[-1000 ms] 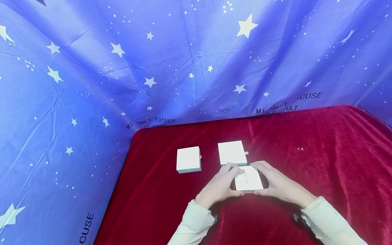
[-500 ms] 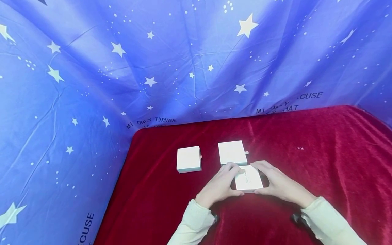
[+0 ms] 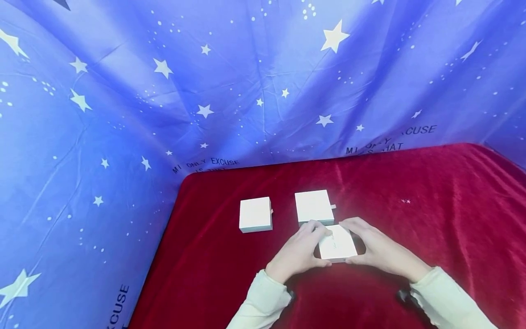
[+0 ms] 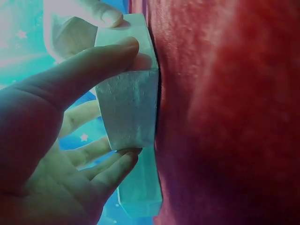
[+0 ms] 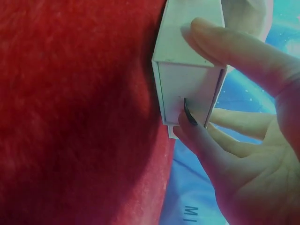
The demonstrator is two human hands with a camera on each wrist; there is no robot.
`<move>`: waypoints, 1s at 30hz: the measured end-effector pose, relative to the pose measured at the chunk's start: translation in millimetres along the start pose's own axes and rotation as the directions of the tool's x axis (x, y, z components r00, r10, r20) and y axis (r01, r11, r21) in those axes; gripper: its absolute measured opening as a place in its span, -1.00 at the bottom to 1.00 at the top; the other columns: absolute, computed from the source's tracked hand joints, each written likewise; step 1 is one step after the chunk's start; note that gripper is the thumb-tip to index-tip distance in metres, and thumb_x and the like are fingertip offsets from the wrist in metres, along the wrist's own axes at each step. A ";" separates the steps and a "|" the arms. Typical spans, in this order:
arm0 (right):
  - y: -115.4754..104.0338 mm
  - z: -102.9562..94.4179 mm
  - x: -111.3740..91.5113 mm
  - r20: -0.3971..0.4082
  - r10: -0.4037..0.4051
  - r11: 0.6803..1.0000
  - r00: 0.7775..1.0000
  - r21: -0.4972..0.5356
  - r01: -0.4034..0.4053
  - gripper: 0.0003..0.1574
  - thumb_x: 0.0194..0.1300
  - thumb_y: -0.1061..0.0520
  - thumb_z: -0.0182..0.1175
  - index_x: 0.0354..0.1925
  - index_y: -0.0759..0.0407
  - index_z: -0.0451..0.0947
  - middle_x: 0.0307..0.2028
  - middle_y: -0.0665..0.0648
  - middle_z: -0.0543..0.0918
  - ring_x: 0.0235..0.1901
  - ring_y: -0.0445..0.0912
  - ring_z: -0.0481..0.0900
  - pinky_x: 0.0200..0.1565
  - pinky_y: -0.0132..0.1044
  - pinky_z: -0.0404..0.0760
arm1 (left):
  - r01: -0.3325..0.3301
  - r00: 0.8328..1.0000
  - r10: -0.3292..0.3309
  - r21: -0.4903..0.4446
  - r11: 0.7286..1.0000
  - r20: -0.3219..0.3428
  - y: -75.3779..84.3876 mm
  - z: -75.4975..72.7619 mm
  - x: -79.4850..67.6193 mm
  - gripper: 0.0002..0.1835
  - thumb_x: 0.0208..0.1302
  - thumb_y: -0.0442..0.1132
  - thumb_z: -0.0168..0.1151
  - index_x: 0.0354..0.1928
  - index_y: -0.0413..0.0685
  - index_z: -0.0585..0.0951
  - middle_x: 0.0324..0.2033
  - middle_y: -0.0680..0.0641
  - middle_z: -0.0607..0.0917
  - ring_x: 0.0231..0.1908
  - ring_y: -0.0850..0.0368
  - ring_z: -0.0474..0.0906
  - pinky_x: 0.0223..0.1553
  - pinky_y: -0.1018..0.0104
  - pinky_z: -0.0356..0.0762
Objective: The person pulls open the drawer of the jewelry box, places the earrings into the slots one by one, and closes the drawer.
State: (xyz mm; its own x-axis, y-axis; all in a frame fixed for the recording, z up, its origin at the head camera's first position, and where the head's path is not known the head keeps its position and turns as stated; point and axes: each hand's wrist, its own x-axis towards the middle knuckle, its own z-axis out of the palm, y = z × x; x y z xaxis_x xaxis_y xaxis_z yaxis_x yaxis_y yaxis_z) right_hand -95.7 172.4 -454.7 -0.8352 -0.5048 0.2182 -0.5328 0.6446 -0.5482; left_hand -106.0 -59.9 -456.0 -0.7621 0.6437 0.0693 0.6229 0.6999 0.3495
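Both hands hold a small white lidded-looking box (image 3: 338, 243) with faint lettering on its top, low on the red cloth. My left hand (image 3: 297, 250) grips its left side, thumb on the near face and fingertips at the far edge, as the left wrist view also shows. From the right, my right hand (image 3: 380, 249) spans it in the same way, with its thumb (image 5: 229, 44) on the near face. In the right wrist view one fingertip touches the box's end face, where a small dark curved strip (image 5: 189, 112) shows.
Just behind the held box stands a second white box (image 3: 314, 205) with a small tab at its right side. Further left is a third white box (image 3: 255, 213), also tabbed. Red velvet cloth (image 3: 213, 274) covers the table, and a blue star-print curtain (image 3: 246, 68) surrounds it.
The head view has shifted very slightly, moving everything a little right and down in it. Both hands keep their hold on the box, and the other boxes stay put.
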 end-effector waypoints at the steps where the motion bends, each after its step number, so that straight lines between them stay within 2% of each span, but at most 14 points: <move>1: -0.4 -1.2 -0.7 -0.003 -0.007 1.000 1.000 -0.005 0.007 -0.06 -0.15 0.09 0.61 0.20 0.26 0.46 0.09 0.06 0.54 0.03 -0.07 0.53 0.02 -0.15 0.63 | -0.005 1.000 0.005 0.007 1.000 -0.006 1.3 -0.5 -0.1 -0.30 0.03 0.05 0.54 0.21 0.08 0.48 0.12 0.09 0.48 0.01 0.28 0.43 -0.01 0.65 0.40; 6: -0.9 -8.7 -2.8 -0.020 -0.017 1.000 1.000 -0.016 0.016 -0.04 -0.15 0.08 0.62 0.22 0.26 0.45 0.10 0.05 0.53 0.04 -0.07 0.54 0.00 -0.13 0.63 | -0.040 0.997 0.042 0.033 0.999 -0.060 6.4 -4.8 2.0 -0.30 -0.01 0.04 0.57 0.17 0.06 0.50 0.07 0.08 0.50 -0.04 0.27 0.44 -0.04 0.66 0.40; 10: 0.1 -16.8 -5.1 -0.019 -0.001 1.000 1.000 -0.012 0.001 -0.02 -0.12 0.04 0.61 0.24 0.25 0.43 0.13 0.07 0.52 0.07 -0.03 0.53 0.02 -0.11 0.62 | -0.046 0.996 0.049 0.046 0.998 -0.071 11.6 -9.6 7.0 -0.31 -0.01 0.05 0.57 0.17 0.07 0.50 0.09 0.07 0.49 -0.01 0.26 0.43 -0.05 0.64 0.42; 12: 1.2 -20.7 -5.0 -0.031 -0.005 1.000 1.000 -0.018 0.004 -0.02 -0.12 0.03 0.62 0.24 0.25 0.43 0.13 0.07 0.52 0.08 -0.03 0.53 0.04 -0.19 0.61 | -0.039 0.997 0.043 0.057 0.998 -0.068 14.8 -12.2 10.4 -0.32 0.01 0.05 0.56 0.17 0.09 0.50 0.12 0.07 0.48 0.04 0.25 0.43 -0.04 0.62 0.44; 14: 2.5 -24.7 -4.9 -0.049 -0.016 0.999 0.999 -0.029 0.014 -0.01 -0.13 0.03 0.62 0.24 0.27 0.43 0.13 0.08 0.52 0.09 -0.03 0.53 0.08 -0.40 0.55 | -0.033 0.997 0.037 0.066 0.997 -0.070 18.1 -14.6 14.3 -0.32 0.02 0.05 0.55 0.18 0.11 0.49 0.14 0.07 0.48 0.09 0.22 0.42 0.00 0.60 0.46; 17: 5.3 -29.9 -3.3 -0.091 -0.044 0.998 0.995 -0.046 0.040 0.01 -0.19 0.08 0.64 0.22 0.32 0.44 0.11 0.11 0.53 0.07 -0.02 0.52 0.12 -0.69 0.32 | -0.030 0.997 0.037 0.083 0.996 -0.075 21.9 -17.7 21.6 -0.32 0.03 0.05 0.55 0.18 0.11 0.49 0.17 0.05 0.47 0.16 0.17 0.42 0.06 0.55 0.48; 19: 7.3 -33.3 -2.6 -0.112 -0.060 0.997 0.992 -0.053 0.054 0.02 -0.21 0.11 0.64 0.21 0.36 0.43 0.10 0.13 0.54 0.07 0.00 0.52 0.12 -0.80 0.18 | -0.031 0.996 0.038 0.088 0.996 -0.077 23.5 -19.1 27.0 -0.33 0.03 0.04 0.55 0.18 0.12 0.48 0.20 0.03 0.47 0.21 0.14 0.41 0.10 0.51 0.48; 26: 20.6 -44.4 -0.7 -0.154 -0.088 0.995 0.984 -0.067 0.078 0.02 -0.25 0.13 0.65 0.19 0.36 0.44 0.06 0.15 0.55 0.03 -0.04 0.48 0.12 -0.81 0.11 | -0.082 0.988 0.096 0.123 0.989 -0.118 26.8 -20.4 45.5 -0.33 0.03 0.03 0.54 0.19 0.08 0.50 0.16 0.02 0.48 0.14 0.16 0.43 0.14 0.51 0.43; 30: 30.3 -49.7 1.9 -0.168 -0.105 0.992 0.980 -0.083 0.092 0.03 -0.28 0.13 0.66 0.17 0.38 0.45 0.04 0.20 0.56 0.02 0.01 0.47 0.13 -0.81 0.06 | -0.077 0.988 0.094 0.136 0.988 -0.126 28.9 -18.8 55.9 -0.30 0.05 0.05 0.53 0.24 0.08 0.50 0.19 0.01 0.48 0.15 0.17 0.43 0.15 0.54 0.41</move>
State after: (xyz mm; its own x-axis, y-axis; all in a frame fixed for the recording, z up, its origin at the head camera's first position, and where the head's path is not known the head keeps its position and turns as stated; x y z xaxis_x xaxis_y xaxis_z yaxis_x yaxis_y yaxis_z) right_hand -120.2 219.5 -430.8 -0.7857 -0.4657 0.4072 -0.6167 0.6410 -0.4569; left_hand -133.9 -9.5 -424.5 -0.7159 0.6630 0.2187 0.6981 0.6835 0.2132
